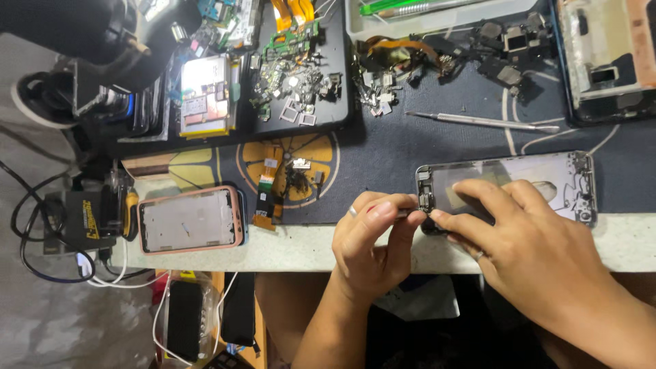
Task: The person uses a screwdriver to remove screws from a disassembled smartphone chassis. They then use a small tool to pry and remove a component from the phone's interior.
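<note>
An opened phone body (540,174) with a silvery inside lies on the dark mat near the table's front edge. My right hand (526,242) rests on its near left part, fingers spread over it and pressing it down. My left hand (372,239) is pinched around a thin metal tool (403,212) whose tip meets the phone's left end, close to my right fingertips. What the tool touches is hidden by my fingers.
A pink-framed phone shell (191,220) lies at the left. A metal spudger (482,121) rests behind the opened phone. A black tray (301,75) holds several small parts. Another opened phone (605,58) sits far right. Cables and a charger (78,219) hang at the left edge.
</note>
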